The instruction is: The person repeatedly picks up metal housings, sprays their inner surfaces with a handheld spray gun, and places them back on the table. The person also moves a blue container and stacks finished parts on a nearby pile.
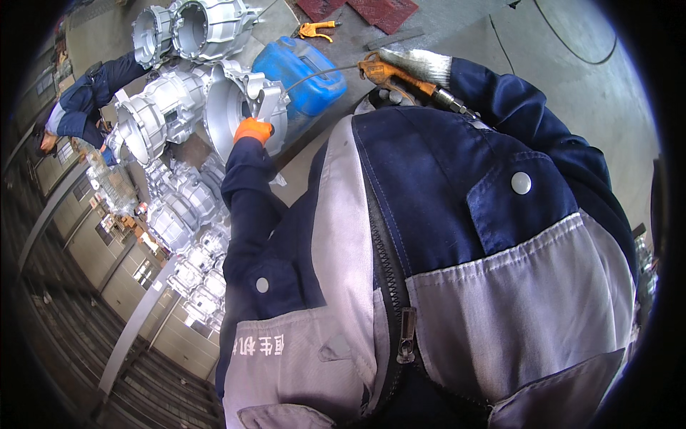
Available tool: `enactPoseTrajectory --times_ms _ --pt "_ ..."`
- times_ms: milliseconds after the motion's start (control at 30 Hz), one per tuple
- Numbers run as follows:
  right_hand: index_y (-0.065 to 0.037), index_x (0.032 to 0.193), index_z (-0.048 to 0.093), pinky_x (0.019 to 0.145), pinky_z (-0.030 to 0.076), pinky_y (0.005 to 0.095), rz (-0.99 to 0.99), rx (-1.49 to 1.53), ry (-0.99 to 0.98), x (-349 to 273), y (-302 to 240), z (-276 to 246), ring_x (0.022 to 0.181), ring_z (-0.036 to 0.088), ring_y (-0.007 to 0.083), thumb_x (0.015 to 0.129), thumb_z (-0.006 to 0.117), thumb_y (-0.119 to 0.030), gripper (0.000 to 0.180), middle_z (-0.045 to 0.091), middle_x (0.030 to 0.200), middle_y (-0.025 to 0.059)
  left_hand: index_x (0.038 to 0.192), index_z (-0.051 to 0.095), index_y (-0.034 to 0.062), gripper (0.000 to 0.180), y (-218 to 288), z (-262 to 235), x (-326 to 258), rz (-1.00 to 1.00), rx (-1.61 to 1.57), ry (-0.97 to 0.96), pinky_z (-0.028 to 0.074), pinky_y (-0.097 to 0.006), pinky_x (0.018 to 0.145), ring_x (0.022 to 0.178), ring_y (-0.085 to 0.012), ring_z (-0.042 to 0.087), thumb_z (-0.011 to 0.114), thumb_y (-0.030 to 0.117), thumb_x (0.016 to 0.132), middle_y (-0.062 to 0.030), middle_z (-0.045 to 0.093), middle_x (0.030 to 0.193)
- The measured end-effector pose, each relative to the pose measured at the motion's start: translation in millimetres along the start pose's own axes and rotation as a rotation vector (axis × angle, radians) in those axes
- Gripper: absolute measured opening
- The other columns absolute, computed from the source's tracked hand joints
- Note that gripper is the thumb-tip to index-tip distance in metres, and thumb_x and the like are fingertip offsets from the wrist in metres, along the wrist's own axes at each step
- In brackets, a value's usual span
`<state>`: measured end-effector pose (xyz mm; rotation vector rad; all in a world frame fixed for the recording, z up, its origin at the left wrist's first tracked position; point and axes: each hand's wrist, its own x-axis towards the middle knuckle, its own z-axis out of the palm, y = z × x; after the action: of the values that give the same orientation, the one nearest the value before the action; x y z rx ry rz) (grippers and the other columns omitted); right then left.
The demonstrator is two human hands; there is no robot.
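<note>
My right fingers (409, 58) clench an air gun (376, 70); my left fingers (254, 130) touch a casing (219, 107), grip unclear. Blue jug (314, 75) nearby, contents hidden.

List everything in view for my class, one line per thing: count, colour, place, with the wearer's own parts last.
Cast-metal housings: many, too crowded to count, silver, left and upper left
Jerrycan: 1, blue, upper centre
Held blow gun: 1, orange, in the right hand
Loose blow gun: 1, yellow-orange, floor beyond the jerrycan
Mats or boards: at least 2, dark red, top centre
Hose or cable: 1, black, upper right
Floor: 1, grey, top and right
Co-worker: 1, navy and grey clothes, far left
Beams: several, pale and dark, lower left
Jacket: 1, navy and grey, centre
Left hand: 1, orange glove, at a housing's open end
Right hand: 1, white glove, around the held blow gun
</note>
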<state>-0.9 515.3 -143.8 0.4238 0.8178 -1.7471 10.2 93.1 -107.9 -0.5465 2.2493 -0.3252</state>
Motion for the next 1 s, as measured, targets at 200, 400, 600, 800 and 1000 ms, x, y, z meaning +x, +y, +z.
enactPoseTrajectory --times_ms 200,400,600,800,1000 --pt "-0.002 0.100 0.059 0.043 0.051 0.0196 -0.062 0.040 0.077 -3 3 7 0.048 0.059 0.0116 0.087 0.052 -0.051 0.051 0.064 0.074 0.0095 0.101 0.064 0.0004 0.046 -9 6 7 0.006 -0.023 -0.003 0.046 -0.036 0.087 0.101 -0.0339 0.058 0.062 0.029 0.064 -0.0223 0.062 0.104" --pt "-0.003 0.101 0.059 0.049 0.053 0.0226 -0.051 0.015 -0.087 8 6 -6 0.056 0.062 0.0141 0.087 0.053 -0.049 0.048 0.065 0.081 0.0099 0.101 0.064 0.0001 0.047 -10 2 3 -0.026 -0.070 0.001 0.046 -0.036 0.086 0.101 -0.0336 0.058 0.062 0.029 0.063 -0.0224 0.062 0.103" --pt "-0.005 0.099 0.060 0.053 0.054 0.0230 -0.049 0.006 -0.097 12 8 -2 0.061 0.062 0.0140 0.086 0.053 -0.052 0.050 0.064 0.083 0.0089 0.101 0.065 0.0021 0.046 -8 -3 -4 0.027 -0.064 -0.006 0.046 -0.035 0.086 0.101 -0.0343 0.058 0.062 0.028 0.063 -0.0221 0.062 0.103" --pt "-0.005 0.099 0.059 0.052 0.054 0.0238 -0.018 0.002 -0.074 4 2 5 0.062 0.063 0.0142 0.088 0.052 -0.049 0.047 0.064 0.084 0.0095 0.100 0.064 0.0004 0.046 -15 -1 -17 0.020 -0.115 -0.007 0.046 -0.035 0.085 0.100 -0.0342 0.059 0.064 0.028 0.063 -0.0220 0.063 0.103" --pt "-0.003 0.099 0.059 0.052 0.053 0.0236 -0.092 0.014 -0.041 8 4 4 0.060 0.062 0.0145 0.088 0.051 -0.051 0.050 0.064 0.083 0.0094 0.101 0.064 0.0001 0.048 -33 7 -23 0.039 -0.137 -0.038 0.046 -0.036 0.084 0.099 -0.0343 0.059 0.066 0.028 0.062 -0.0213 0.063 0.101"
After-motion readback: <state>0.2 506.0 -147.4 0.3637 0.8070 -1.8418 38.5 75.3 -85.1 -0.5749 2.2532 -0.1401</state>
